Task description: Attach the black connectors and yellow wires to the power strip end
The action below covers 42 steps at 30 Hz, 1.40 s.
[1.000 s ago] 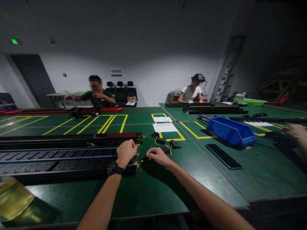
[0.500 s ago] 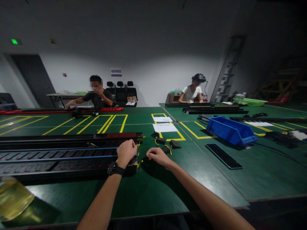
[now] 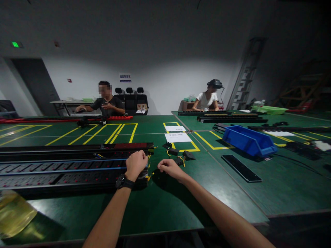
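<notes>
My left hand (image 3: 136,163), with a dark watch on its wrist, is closed at the right end of several long black strips (image 3: 77,174) that look like socket rails. Its fingertips are hidden behind the hand, so what they grip does not show. Yellow wire ends (image 3: 151,176) stick out from the rail ends. My right hand (image 3: 169,168) is closed in a pinch just right of those ends, above the table; anything between its fingers is too small to make out. Beyond it lie small black blocks (image 3: 189,155) and a black piece with yellow wires (image 3: 179,161).
A blue bin (image 3: 248,141) and a dark phone (image 3: 241,168) lie to the right. Paper sheets (image 3: 178,137) sit inside yellow tape ahead. A container of yellow liquid (image 3: 15,215) stands near left. Two people (image 3: 110,103) work across the green table (image 3: 155,206).
Both my hands hold the same place and pose. Across the table, the person at left has lowered one hand from the face and lifted the other arm slightly.
</notes>
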Each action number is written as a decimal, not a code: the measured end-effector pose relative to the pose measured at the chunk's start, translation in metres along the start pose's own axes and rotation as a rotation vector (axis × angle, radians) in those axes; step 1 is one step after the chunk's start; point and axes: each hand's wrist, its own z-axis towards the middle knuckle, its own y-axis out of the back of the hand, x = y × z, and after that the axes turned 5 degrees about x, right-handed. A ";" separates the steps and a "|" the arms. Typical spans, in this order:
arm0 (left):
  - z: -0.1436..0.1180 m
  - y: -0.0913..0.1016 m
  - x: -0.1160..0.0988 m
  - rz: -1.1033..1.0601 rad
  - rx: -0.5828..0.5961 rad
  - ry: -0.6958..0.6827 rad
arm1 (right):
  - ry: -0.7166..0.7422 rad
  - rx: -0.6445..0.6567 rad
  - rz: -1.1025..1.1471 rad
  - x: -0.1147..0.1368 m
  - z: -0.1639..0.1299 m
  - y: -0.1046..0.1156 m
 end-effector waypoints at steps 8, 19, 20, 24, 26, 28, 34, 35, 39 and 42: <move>0.000 -0.001 -0.001 0.013 -0.013 -0.002 | -0.015 -0.004 -0.006 0.001 0.000 0.000; 0.001 -0.003 0.001 0.007 -0.014 -0.007 | -0.018 0.001 0.004 0.001 -0.001 0.000; 0.001 -0.003 0.001 0.007 -0.015 -0.008 | -0.016 0.001 0.005 0.001 -0.001 0.000; 0.001 -0.004 0.001 0.008 -0.018 -0.013 | -0.019 -0.001 0.003 0.002 -0.001 0.000; 0.001 -0.003 0.001 0.007 -0.014 -0.015 | -0.020 0.000 0.000 0.002 -0.001 0.000; 0.001 -0.003 0.001 0.004 -0.011 -0.014 | -0.014 0.000 -0.002 0.002 -0.001 0.000; 0.001 -0.002 0.001 0.004 -0.005 -0.011 | -0.014 -0.002 -0.004 0.002 0.000 0.000; 0.001 -0.001 0.000 0.007 -0.002 -0.007 | -0.016 -0.003 -0.004 0.001 0.000 -0.001; 0.000 0.000 0.000 0.013 0.001 -0.004 | -0.017 -0.009 0.000 0.000 0.002 -0.001; 0.000 -0.001 0.000 0.015 -0.005 -0.009 | -0.013 -0.006 -0.003 0.000 0.002 -0.001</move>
